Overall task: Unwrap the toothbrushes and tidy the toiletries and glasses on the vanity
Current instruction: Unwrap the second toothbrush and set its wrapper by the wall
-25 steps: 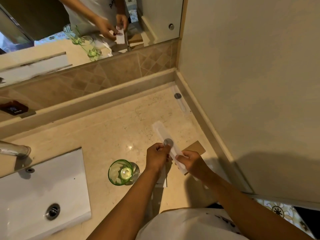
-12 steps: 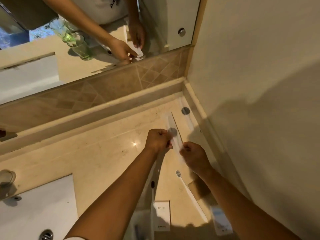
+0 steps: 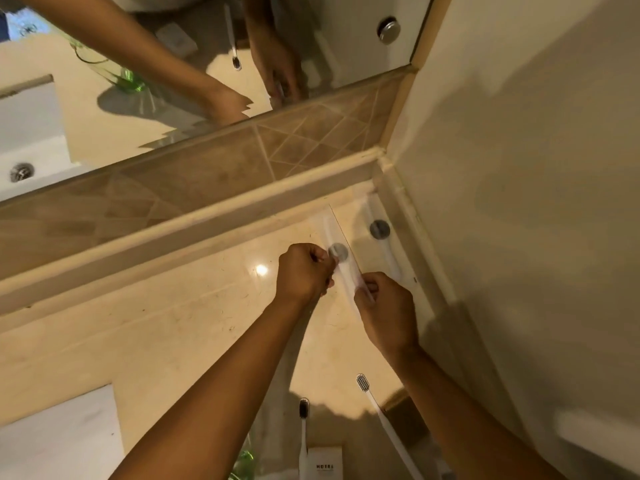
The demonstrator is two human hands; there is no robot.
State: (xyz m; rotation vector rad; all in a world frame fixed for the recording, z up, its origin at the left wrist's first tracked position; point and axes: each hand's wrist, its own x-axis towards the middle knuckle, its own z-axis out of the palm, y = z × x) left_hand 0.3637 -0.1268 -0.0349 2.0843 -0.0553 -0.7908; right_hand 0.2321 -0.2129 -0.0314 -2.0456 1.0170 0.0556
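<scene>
Both hands hold a clear plastic toothbrush wrapper [image 3: 341, 263] with a round grey sticker above the marble vanity top [image 3: 173, 317]. My left hand [image 3: 304, 273] pinches its left edge by the sticker; my right hand [image 3: 386, 310] grips its lower end. A second wrapper [image 3: 381, 233] with the same sticker lies flat in the back right corner. Two bare white toothbrushes rest on the counter near me: one [image 3: 303, 434] with dark bristles between my forearms, one [image 3: 381, 417] passing under my right forearm. A green glass [image 3: 244, 462] peeks out beside my left arm.
A small white hotel box [image 3: 325, 462] lies at the bottom edge. The white sink basin [image 3: 59, 438] fills the lower left. A tiled backsplash [image 3: 207, 168] and mirror [image 3: 173, 64] run along the back; a wall [image 3: 519, 168] closes the right side.
My hands have carried the wrapper away from me toward the back right corner. The view has tilted so the near toothbrushes and box show, and the green glass has slid almost out of sight.
</scene>
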